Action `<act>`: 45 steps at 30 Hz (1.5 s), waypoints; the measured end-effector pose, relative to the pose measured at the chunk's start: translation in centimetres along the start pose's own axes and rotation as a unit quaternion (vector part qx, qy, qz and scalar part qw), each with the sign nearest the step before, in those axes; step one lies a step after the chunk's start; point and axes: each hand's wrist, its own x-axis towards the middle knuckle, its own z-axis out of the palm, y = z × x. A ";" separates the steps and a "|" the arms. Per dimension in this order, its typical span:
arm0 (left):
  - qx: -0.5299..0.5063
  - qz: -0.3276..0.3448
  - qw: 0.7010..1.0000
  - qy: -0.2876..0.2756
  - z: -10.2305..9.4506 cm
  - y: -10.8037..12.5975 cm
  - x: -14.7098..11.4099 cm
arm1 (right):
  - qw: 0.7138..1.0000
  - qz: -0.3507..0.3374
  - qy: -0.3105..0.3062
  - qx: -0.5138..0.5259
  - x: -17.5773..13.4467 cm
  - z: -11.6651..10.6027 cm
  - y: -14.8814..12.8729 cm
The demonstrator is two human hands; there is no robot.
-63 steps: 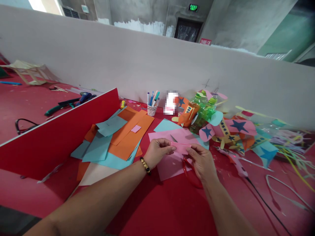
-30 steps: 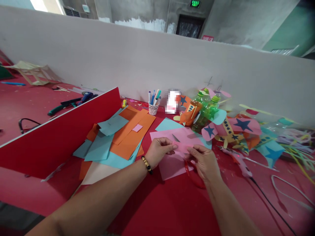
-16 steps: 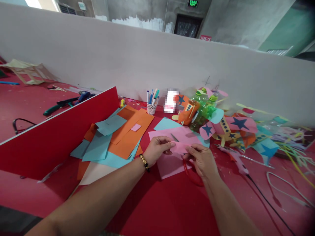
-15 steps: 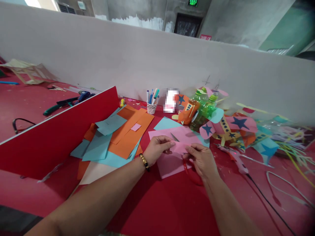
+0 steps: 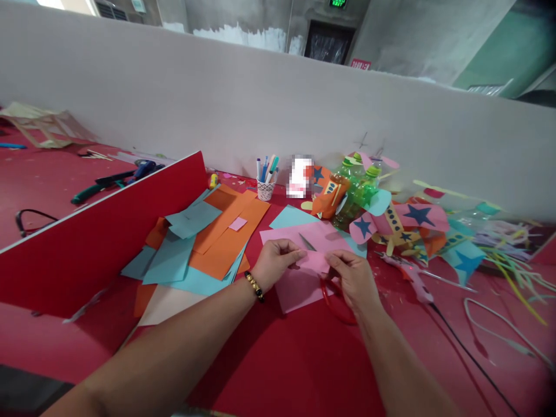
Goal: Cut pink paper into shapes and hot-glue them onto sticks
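Between my two hands is a small piece of pink paper point(image 5: 315, 262). My left hand point(image 5: 275, 263), with a beaded bracelet at the wrist, pinches its left end. Thumb and fingers of my right hand point(image 5: 351, 275) are closed on its right end. Beneath them a larger sheet of pink paper point(image 5: 291, 295) lies on the red table. Scissors with red handles point(image 5: 332, 304) rest on that sheet; the blade tips show beyond the held piece, and the middle is hidden behind it and my right hand.
Orange sheets point(image 5: 226, 252) and blue sheets point(image 5: 169, 260) overlap on the left, beside a red divider point(image 5: 108, 243). A pen cup point(image 5: 265, 189) stands at the back. Right of it are green bottles point(image 5: 356, 188) and paper planes point(image 5: 393, 223). A pink glue gun point(image 5: 412, 278) trails a black cord.
The camera view has shifted slightly. Both hands keep hold of the small pink paper, which now appears a little flatter and turned more toward me.
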 end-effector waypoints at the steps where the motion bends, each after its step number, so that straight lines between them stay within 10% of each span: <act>1: 0.002 -0.002 1.000 -0.002 0.0 0.1 0.0 | 1.000 -0.005 0.002 -0.014 0.0 0.0 -0.1; 23: -0.010 -0.009 1.000 0.027 0.1 -0.1 0.2 | 0.995 0.090 -0.048 0.002 -0.3 0.2 -0.4; 45: -0.034 -0.071 0.995 -0.057 0.0 0.2 -0.1 | 0.995 0.080 -0.051 0.017 -0.1 -0.2 -0.3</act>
